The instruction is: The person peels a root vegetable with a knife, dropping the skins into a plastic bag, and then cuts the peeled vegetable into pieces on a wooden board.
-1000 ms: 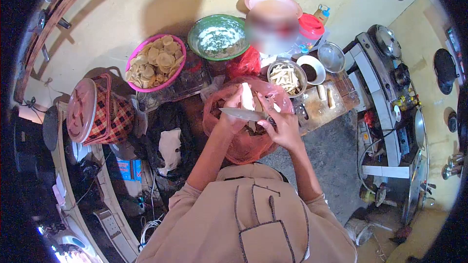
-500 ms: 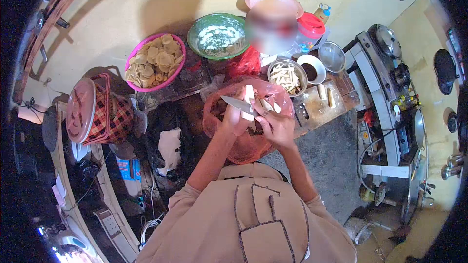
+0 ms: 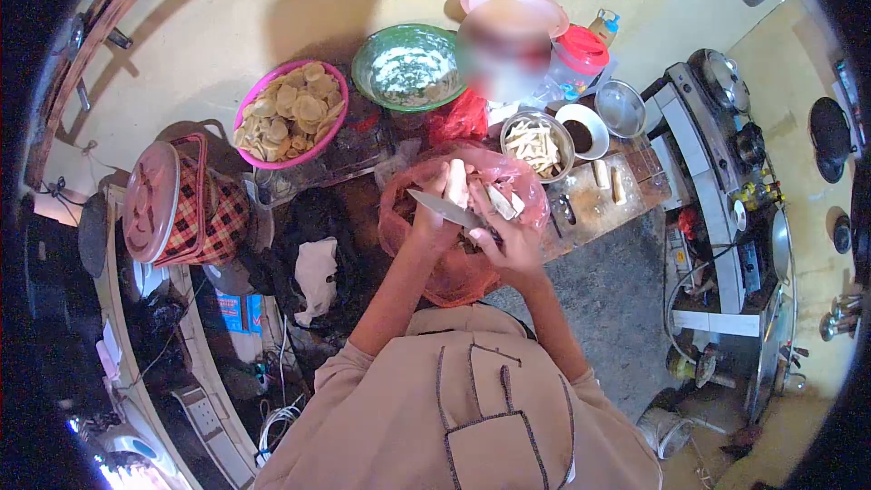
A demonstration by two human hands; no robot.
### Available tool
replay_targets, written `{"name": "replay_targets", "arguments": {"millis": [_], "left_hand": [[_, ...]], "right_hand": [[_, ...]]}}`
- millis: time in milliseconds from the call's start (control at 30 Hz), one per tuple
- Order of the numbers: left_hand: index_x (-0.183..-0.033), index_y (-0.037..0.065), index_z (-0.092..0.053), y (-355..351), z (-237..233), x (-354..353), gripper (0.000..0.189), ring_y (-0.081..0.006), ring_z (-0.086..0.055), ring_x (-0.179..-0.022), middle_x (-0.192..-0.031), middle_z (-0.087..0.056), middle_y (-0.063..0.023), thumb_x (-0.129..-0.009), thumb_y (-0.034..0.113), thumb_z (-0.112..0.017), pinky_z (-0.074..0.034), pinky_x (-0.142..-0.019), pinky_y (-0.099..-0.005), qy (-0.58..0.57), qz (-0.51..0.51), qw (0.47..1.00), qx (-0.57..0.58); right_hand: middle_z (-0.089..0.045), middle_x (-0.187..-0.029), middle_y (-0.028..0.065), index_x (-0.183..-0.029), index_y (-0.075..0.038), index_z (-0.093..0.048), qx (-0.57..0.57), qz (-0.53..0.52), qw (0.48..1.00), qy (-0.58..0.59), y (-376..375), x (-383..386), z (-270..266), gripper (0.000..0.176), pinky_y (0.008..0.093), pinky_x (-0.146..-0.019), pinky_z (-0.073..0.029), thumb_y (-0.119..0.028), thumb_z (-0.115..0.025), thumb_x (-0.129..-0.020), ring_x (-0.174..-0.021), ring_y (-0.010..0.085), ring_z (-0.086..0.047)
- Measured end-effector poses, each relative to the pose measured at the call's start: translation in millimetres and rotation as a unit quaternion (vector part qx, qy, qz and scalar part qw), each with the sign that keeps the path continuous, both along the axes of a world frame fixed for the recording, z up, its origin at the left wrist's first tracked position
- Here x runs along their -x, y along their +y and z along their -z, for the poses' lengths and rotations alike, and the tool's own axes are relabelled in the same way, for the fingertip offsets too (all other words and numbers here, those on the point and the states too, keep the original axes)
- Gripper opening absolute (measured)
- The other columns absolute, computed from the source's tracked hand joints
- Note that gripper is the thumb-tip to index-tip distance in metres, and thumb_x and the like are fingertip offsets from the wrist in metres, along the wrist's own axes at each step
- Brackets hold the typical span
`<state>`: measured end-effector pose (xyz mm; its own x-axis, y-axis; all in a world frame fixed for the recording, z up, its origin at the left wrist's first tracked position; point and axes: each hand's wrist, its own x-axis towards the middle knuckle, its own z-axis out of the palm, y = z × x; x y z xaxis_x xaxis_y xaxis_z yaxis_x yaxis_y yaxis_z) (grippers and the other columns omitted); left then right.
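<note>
My left hand point(image 3: 433, 220) is closed around a piece of peeled white root point(image 3: 456, 185) that looks like cassava. In my right hand point(image 3: 513, 247) is a kitchen knife point(image 3: 440, 207), its blade pointing left across the near end of the root. Both hands are over an open red plastic bag point(image 3: 454, 283). More white pieces point(image 3: 504, 203) show in the bag behind my right fingers.
A metal bowl of white sticks point(image 3: 536, 147) stands beyond the bag, beside a white bowl of dark liquid point(image 3: 582, 129). At right, a wooden board point(image 3: 626, 189) carries two pieces. Behind are a green basin point(image 3: 408, 65) and a pink basket of round slices point(image 3: 290, 115).
The knife has moved slightly left and down along the root toward my left hand. My right hand has shifted with it, and more of the root's upper end shows.
</note>
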<state>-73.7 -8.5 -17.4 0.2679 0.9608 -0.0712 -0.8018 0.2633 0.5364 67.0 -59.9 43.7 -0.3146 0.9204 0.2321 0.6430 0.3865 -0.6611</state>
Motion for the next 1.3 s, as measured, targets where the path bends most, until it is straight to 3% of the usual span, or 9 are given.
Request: {"name": "replay_targets", "arguments": {"millis": [67, 367, 567, 633, 733, 800, 967, 1067, 1300], "left_hand": [[-0.1, 0.005, -0.052, -4, -7, -1, 0.04, -0.0124, -0.053, -0.07, -0.084, -0.056, -0.0049, -0.089, 0.041, -0.039, -0.043, -0.062, -0.0261, 0.036, -0.018, 0.998, 0.038], [-0.1, 0.004, -0.051, -1, -6, 0, 0.04, -0.0131, -0.055, -0.076, -0.086, -0.057, -0.0054, -0.088, 0.04, -0.041, -0.046, -0.067, -0.0276, -0.008, 0.018, 1.0, 0.01], [-0.099, 0.003, -0.052, 2, 1, -2, 0.038, -0.013, -0.055, -0.071, -0.086, -0.057, -0.0051, -0.088, 0.038, -0.041, -0.046, -0.062, -0.0251, 0.025, -0.002, 0.999, 0.036], [-0.1, 0.003, -0.052, 0, 0, -3, 0.037, -0.0125, -0.055, -0.069, -0.087, -0.057, -0.0052, -0.089, 0.036, -0.039, -0.046, -0.061, -0.0245, -0.011, 0.003, 1.0, 0.017], [-0.101, 0.002, -0.052, 2, 8, 5, 0.037, -0.0126, -0.055, -0.068, -0.087, -0.057, -0.0054, -0.09, 0.034, -0.037, -0.045, -0.061, -0.0244, -0.034, 0.061, 0.998, -0.006], [-0.103, 0.002, -0.051, 2, 13, 8, 0.037, -0.0134, -0.055, -0.069, -0.088, -0.057, -0.0057, -0.09, 0.034, -0.036, -0.046, -0.061, -0.0255, -0.026, 0.071, 0.997, 0.003], [-0.107, 0.002, -0.051, -1, -2, 0, 0.039, -0.0167, -0.058, -0.076, -0.089, -0.058, -0.0067, -0.09, 0.035, -0.038, -0.048, -0.065, -0.0303, -0.028, 0.053, 0.998, 0.032], [-0.107, 0.003, -0.051, 0, 6, 0, 0.041, -0.0178, -0.058, -0.077, -0.091, -0.059, -0.0072, -0.089, 0.038, -0.039, -0.048, -0.069, -0.0317, -0.034, 0.063, 0.997, 0.014], [-0.109, 0.003, -0.051, 1, 4, -3, 0.044, -0.0137, -0.056, -0.076, -0.088, -0.058, -0.0053, -0.089, 0.04, -0.039, -0.046, -0.067, -0.027, 0.057, -0.008, 0.998, -0.025]], "right_hand": [[-0.061, -0.074, 0.0139, -0.129, -0.025, -0.036, -0.055, -0.008, 0.998, 0.005, 2, 0, 9, 0.052, 0.0348, -0.056, -0.045, -0.031, -0.052, -0.081, -0.055, 0.028, -0.057], [-0.062, -0.073, 0.0055, -0.121, -0.024, -0.048, -0.059, -0.042, 0.995, -0.065, 7, -7, 5, 0.041, 0.0342, -0.054, -0.045, -0.026, -0.053, -0.081, -0.055, 0.0229, -0.058], [-0.061, -0.07, 0.0082, -0.114, -0.022, -0.055, -0.076, -0.001, 0.99, -0.118, 5, -2, 0, 0.031, 0.028, -0.054, -0.045, -0.022, -0.051, -0.083, -0.056, 0.0163, -0.057], [-0.06, -0.069, 0.0106, -0.113, -0.019, -0.056, -0.022, 0.019, 0.995, 0.094, 12, -2, 31, 0.029, 0.0253, -0.054, -0.043, -0.022, -0.049, -0.085, -0.056, 0.0115, -0.054], [-0.062, -0.079, 0.0105, -0.115, -0.02, -0.054, 0.137, 0.038, 0.96, 0.241, 17, -17, 24, 0.031, 0.0278, -0.053, -0.045, -0.021, -0.048, -0.085, -0.059, 0.0173, -0.058], [-0.063, -0.086, 0.0097, -0.118, -0.022, -0.051, 0.141, 0.021, 0.969, 0.202, 18, -18, 4, 0.034, 0.0304, -0.054, -0.047, -0.024, -0.049, -0.085, -0.063, 0.0221, -0.06], [-0.062, -0.095, 0.009, -0.124, -0.026, -0.043, -0.031, -0.018, 0.997, -0.073, 14, -14, 1, 0.047, 0.0348, -0.057, -0.05, -0.036, -0.053, -0.08, -0.069, 0.0245, -0.062], [-0.061, -0.094, 0.0092, -0.126, -0.028, -0.041, -0.125, -0.007, 0.985, -0.118, 21, -11, 18, 0.051, 0.0371, -0.055, -0.049, -0.041, -0.054, -0.077, -0.067, 0.0248, -0.061], [-0.062, -0.083, 0.0108, -0.126, -0.026, -0.041, -0.099, -0.007, 0.99, -0.097, 20, -8, 8, 0.05, 0.0376, -0.052, -0.049, -0.041, -0.053, -0.078, -0.064, 0.0264, -0.061]]}}
